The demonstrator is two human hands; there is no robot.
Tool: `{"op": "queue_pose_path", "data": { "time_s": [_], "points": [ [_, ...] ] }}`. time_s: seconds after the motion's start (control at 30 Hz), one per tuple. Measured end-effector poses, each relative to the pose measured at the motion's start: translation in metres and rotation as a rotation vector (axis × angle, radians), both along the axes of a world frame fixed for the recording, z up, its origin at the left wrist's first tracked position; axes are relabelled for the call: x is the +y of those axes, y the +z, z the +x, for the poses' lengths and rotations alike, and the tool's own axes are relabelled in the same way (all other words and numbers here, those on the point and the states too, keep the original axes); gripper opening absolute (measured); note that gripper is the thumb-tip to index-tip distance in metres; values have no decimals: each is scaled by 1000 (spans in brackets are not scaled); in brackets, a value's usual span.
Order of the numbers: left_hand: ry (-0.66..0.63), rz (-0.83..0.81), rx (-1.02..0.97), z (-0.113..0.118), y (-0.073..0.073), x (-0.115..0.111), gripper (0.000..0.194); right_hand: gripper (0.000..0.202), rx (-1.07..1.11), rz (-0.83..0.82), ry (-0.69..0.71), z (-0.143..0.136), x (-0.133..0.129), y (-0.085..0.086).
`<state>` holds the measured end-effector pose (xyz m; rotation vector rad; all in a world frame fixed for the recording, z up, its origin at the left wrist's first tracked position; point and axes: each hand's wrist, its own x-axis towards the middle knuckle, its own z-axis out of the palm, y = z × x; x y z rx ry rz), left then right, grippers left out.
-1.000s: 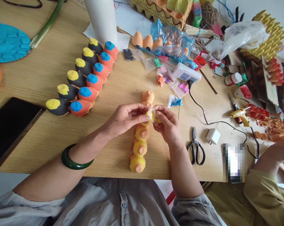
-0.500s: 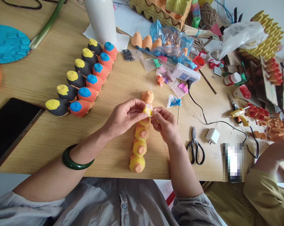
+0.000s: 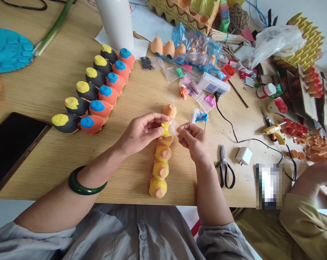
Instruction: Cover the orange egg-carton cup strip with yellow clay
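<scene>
A small clear plastic bag (image 3: 172, 128) with yellow clay inside is stretched between my two hands. My left hand (image 3: 143, 133) pinches its yellow-filled end, and my right hand (image 3: 193, 141) grips the other edge between thumb and fingers. Beneath the bag lies an upright strip of egg-carton cups (image 3: 161, 170), orange with yellow clay around the lower cups' orange tips. Its top cup (image 3: 170, 111) is plain orange. Part of the strip's upper middle is hidden by the bag and hands.
Painted carton rows (image 3: 99, 107) stand left, near a black phone (image 3: 14, 148). Right are scissors (image 3: 225, 169), a white adapter (image 3: 244, 155), a power strip (image 3: 213, 83) with its cord, and a glue gun (image 3: 275, 133). Another person's arm (image 3: 309, 180) rests at the right edge.
My right hand has moved slightly right, away from my left, and the bag is now drawn out between them. More of the yellow clay shows.
</scene>
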<state>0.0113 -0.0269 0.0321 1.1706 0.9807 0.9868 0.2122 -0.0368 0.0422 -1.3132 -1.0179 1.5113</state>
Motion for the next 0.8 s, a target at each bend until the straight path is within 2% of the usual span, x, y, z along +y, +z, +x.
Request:
{"op": "queue_pose_path", "data": {
  "time_s": [0.13, 0.3, 0.6, 0.7, 0.8],
  "points": [
    [12, -31, 27, 0, -1, 0, 30, 48, 37, 32, 39, -1, 0, 0],
    [50, -46, 45, 1, 0, -2, 31, 52, 59, -12, 91, -1, -1, 2],
    [-35, -46, -7, 3, 6, -5, 36, 53, 150, -74, 105, -4, -1, 1],
    [-78, -74, -53, 6, 6, -7, 43, 58, 151, -78, 128, -5, 0, -1],
    [-90, -103, -103, 8, 2, -8, 42, 59, 159, -82, 178, -4, -1, -3]
  ]
}}
